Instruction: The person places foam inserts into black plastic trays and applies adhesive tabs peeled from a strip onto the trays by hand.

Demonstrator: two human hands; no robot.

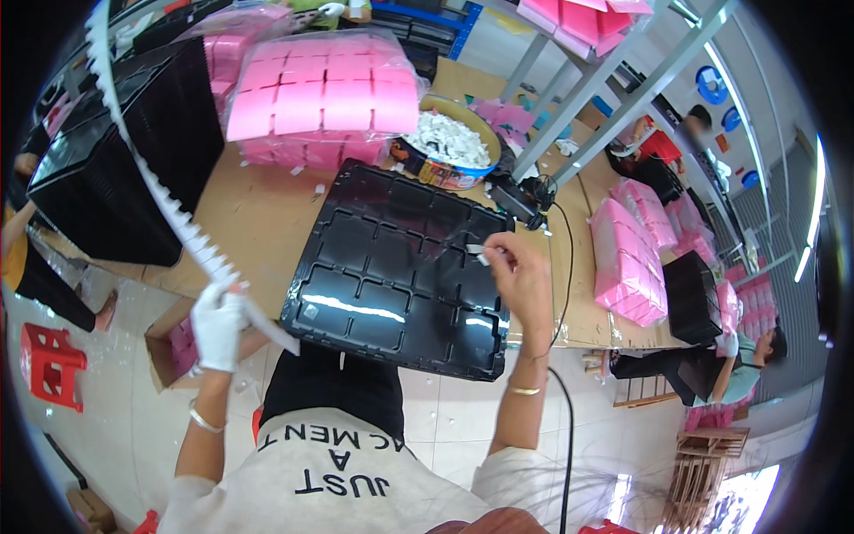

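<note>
My left hand (217, 329), in a white glove, is closed on a long white strip (169, 206) with small tabs along one edge. The strip curves up toward the far left, and its short lower end hangs near the tray's front left corner. A black plastic tray (378, 233) with moulded compartments lies at the table's front edge. Over its right side my bare right hand (520, 278) pinches a small white piece (476, 251). Whether that piece touches the tray I cannot tell.
Stacked black trays (133, 151) stand left. Bagged pink packs (325, 84) lie behind the tray, beside a round tub (449, 147) of white scraps. Metal posts (592, 111) and a black cable (569, 267) are on the right. Other people work on both sides.
</note>
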